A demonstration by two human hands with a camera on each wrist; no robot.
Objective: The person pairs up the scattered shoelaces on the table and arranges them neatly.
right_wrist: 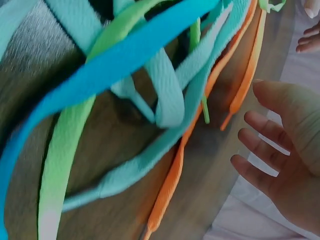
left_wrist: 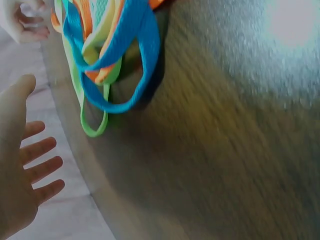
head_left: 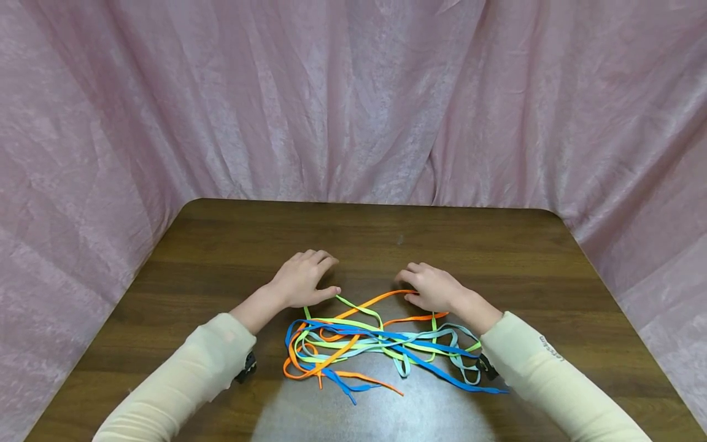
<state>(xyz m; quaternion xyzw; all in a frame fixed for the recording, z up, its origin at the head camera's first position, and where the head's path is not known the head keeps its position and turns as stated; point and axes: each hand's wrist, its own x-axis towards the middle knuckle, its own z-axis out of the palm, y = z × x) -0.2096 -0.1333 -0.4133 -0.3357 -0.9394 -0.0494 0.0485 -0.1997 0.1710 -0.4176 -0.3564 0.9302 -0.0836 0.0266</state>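
A tangle of flat laces lies on the table: blue laces (head_left: 442, 372), orange laces (head_left: 370, 376), yellow-green laces and pale teal laces (head_left: 405, 366). Just beyond its left end is the left hand (head_left: 302, 279), fingers spread and holding nothing; in the left wrist view the hand (left_wrist: 22, 165) is beside a blue loop (left_wrist: 120, 106). The right hand (head_left: 436, 287) is past the tangle's right part, over an orange lace. In the right wrist view that hand (right_wrist: 295, 145) has its fingers apart and empty, near an orange lace tip (right_wrist: 235, 106).
The brown wooden table (head_left: 232, 239) has rounded far corners. Pink curtains (head_left: 353, 104) hang behind it and at both sides. Bright glare (head_left: 375, 417) lies on the near part of the tabletop.
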